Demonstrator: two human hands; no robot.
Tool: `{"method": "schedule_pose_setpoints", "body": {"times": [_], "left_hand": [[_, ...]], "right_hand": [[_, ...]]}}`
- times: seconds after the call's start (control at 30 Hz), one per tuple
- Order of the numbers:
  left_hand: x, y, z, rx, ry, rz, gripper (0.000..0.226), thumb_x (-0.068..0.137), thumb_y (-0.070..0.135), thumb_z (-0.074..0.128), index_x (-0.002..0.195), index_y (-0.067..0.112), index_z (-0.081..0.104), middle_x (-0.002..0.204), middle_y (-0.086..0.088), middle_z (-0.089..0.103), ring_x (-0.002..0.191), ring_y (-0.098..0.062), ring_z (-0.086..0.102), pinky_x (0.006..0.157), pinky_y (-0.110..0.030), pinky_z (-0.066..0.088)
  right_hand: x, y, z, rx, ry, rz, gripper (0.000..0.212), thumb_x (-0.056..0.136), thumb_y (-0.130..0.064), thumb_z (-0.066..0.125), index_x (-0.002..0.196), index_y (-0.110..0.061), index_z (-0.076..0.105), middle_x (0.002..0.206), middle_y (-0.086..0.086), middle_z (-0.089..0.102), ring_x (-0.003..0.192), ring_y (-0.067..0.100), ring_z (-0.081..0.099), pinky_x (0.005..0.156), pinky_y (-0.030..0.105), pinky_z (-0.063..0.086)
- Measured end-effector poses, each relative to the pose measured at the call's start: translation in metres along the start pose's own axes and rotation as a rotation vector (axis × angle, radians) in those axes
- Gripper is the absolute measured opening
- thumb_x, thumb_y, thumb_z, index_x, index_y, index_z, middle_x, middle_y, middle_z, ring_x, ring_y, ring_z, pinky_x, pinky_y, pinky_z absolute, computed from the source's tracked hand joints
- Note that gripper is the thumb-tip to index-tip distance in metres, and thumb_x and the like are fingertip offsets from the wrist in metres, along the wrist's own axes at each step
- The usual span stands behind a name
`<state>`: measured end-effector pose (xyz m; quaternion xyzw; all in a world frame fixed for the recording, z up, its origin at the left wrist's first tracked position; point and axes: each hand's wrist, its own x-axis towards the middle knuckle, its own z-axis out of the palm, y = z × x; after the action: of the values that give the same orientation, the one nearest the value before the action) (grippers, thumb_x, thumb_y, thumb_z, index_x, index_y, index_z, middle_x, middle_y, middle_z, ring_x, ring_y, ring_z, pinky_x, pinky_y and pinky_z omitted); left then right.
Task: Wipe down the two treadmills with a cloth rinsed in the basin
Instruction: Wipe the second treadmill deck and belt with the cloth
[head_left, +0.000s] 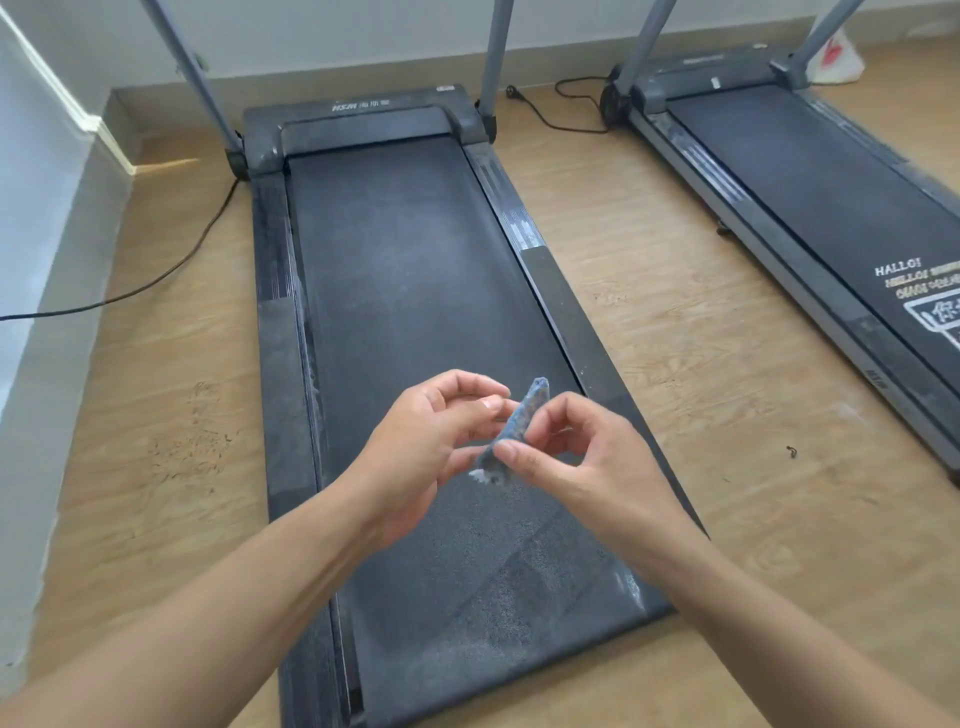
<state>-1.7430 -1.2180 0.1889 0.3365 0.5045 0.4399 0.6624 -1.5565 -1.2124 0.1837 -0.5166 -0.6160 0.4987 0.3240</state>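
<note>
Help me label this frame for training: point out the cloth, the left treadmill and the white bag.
cloth (521, 420), head view, on its blue rolled middle.
left treadmill (405, 270), head view, on the bare dark belt.
white bag (841, 61), head view, on its red-printed side.

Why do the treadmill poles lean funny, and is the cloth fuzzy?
Head view: the wide lens bends things, so poles on the near treadmill and far treadmill splay outward; soft even light, no hard shadows; the cloth held by the left hand and right hand looks slightly blurred.
</note>
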Motion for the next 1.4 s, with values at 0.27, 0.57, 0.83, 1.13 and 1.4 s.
{"method": "schedule_pose_setpoints", "body": {"times": [0.27, 0.57, 0.83, 1.13, 1.4], "left_hand": [[-0.013, -0.001, 0.008, 0.343, -0.168, 0.214, 0.051, 0.091, -0.002, 0.078, 0.136, 0.017, 0.061, 0.129, 0.003, 0.076, 0.120, -0.016, 0.072, 0.102, -0.030, 0.057], [-0.018, -0.010, 0.011, 0.620, -0.060, 0.453, 0.071, 0.085, 0.003, 0.086, 0.147, 0.024, 0.058, 0.136, 0.013, 0.071, 0.127, -0.005, 0.066, 0.109, -0.028, 0.052], [-0.011, -0.004, 0.007, 0.479, -0.161, 0.341, 0.046, 0.108, 0.007, 0.051, 0.153, 0.016, 0.049, 0.140, 0.004, 0.070, 0.133, -0.017, 0.065, 0.116, -0.037, 0.048], [-0.006, 0.009, -0.005, 0.298, -0.279, 0.189, 0.040, 0.110, 0.003, 0.044, 0.149, 0.010, 0.050, 0.137, -0.005, 0.071, 0.125, -0.025, 0.070, 0.106, -0.036, 0.056], [-0.008, 0.014, -0.001, 0.264, -0.283, 0.185, 0.039, 0.111, 0.006, 0.044, 0.149, 0.012, 0.048, 0.136, -0.006, 0.072, 0.121, -0.028, 0.072, 0.103, -0.035, 0.057]], "right_hand": [[0.010, 0.002, -0.016, 0.569, -0.074, 0.215, 0.025, 0.086, -0.028, 0.079, 0.081, -0.016, 0.058, 0.095, 0.013, 0.069, 0.092, 0.024, 0.070, 0.082, 0.043, 0.059], [0.006, 0.004, -0.019, 0.728, -0.114, 0.244, 0.023, 0.088, -0.023, 0.074, 0.102, -0.004, 0.070, 0.099, 0.014, 0.073, 0.093, 0.020, 0.072, 0.081, 0.033, 0.061], [0.006, 0.003, -0.020, 0.776, -0.165, 0.306, 0.027, 0.092, -0.023, 0.069, 0.110, -0.004, 0.071, 0.110, 0.014, 0.074, 0.106, 0.021, 0.074, 0.076, 0.024, 0.058], [0.000, -0.003, -0.023, 0.717, -0.236, 0.362, 0.019, 0.092, -0.021, 0.072, 0.102, -0.006, 0.066, 0.102, 0.014, 0.071, 0.106, 0.033, 0.075, 0.070, 0.032, 0.061], [0.003, -0.003, -0.025, 0.664, -0.223, 0.329, 0.004, 0.094, -0.010, 0.070, 0.096, -0.008, 0.067, 0.115, 0.015, 0.076, 0.109, 0.031, 0.074, 0.071, 0.029, 0.060]]}}
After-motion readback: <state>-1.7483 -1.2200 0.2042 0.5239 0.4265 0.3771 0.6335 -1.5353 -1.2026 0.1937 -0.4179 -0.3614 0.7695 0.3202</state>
